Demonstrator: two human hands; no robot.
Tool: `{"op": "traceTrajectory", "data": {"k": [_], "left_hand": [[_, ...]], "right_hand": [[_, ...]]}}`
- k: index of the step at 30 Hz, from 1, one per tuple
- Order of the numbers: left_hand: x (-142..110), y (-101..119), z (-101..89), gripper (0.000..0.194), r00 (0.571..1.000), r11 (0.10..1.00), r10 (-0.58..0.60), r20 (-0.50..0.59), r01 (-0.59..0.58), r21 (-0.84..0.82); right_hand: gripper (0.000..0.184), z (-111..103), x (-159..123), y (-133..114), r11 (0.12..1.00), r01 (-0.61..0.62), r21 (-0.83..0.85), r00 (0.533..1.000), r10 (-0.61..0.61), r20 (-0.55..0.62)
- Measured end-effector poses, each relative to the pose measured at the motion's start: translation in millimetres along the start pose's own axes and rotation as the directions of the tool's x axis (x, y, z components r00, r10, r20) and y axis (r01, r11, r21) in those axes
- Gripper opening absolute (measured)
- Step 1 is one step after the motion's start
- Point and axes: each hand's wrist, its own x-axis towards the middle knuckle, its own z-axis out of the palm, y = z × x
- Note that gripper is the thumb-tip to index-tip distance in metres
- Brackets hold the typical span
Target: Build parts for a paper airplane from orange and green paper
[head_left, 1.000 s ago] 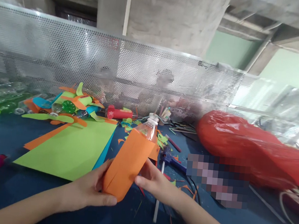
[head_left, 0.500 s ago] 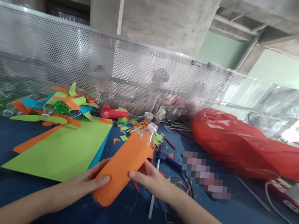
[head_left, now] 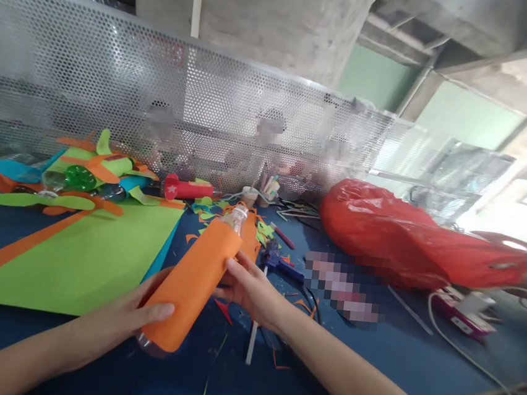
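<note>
A clear plastic bottle [head_left: 239,215] is wrapped in a sheet of orange paper [head_left: 192,284]. It is held tilted over the blue table, with its neck pointing away to the upper right. My left hand [head_left: 143,313] grips the lower end, thumb lying on the paper and fingers hidden behind. Near the upper end, my right hand [head_left: 248,286] closes on the right edge of the wrap, its thumb on the front. Behind my right hand lies a blue glue gun [head_left: 282,264] with a white glue stick [head_left: 252,339].
Green paper sheets [head_left: 94,262] lie at left, below bottles with paper propellers [head_left: 79,176]. Paper scraps [head_left: 267,232] and a red-wrapped bottle [head_left: 190,188] are farther back. A red plastic bag [head_left: 395,235] and a power strip [head_left: 464,316] stand right. A perforated metal screen [head_left: 255,91] runs behind.
The view has turned to the right, so everything sits farther left. The wrapped bottle stays in both hands; my right hand has moved slightly up along the paper's edge.
</note>
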Motion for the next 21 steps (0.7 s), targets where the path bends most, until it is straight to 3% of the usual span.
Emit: {"op": "traceTrajectory", "data": {"k": [4, 8, 10, 21], "left_hand": [[1.9, -4.2, -2.2, 0.079, 0.999, 1.0, 0.015, -0.039, -0.014, 0.026], [5.1, -9.3, -5.0, 0.074, 1.0, 0.975, 0.006, -0.023, -0.011, -0.222], [4.9, -8.7, -4.9, 0.069, 1.0, 0.965, 0.014, 0.005, -0.013, -0.263], [2.6, -9.8, -9.3, 0.062, 0.988, 0.999, 0.027, 0.15, -0.021, -0.041]], "right_hand": [[0.049, 1.2, -1.1, -1.8, 1.0, 0.009, -0.014, 1.0, -0.008, 0.019], [0.038, -1.3, 0.5, -1.0, 1.0, 0.027, 0.012, 0.999, -0.027, 0.019], [0.034, -3.5, 1.6, 0.1, 1.0, 0.016, 0.023, 1.0, -0.016, 0.007], [0.05, -2.4, -1.8, -0.9, 0.99, -0.062, -0.123, 0.995, 0.07, 0.066]]}}
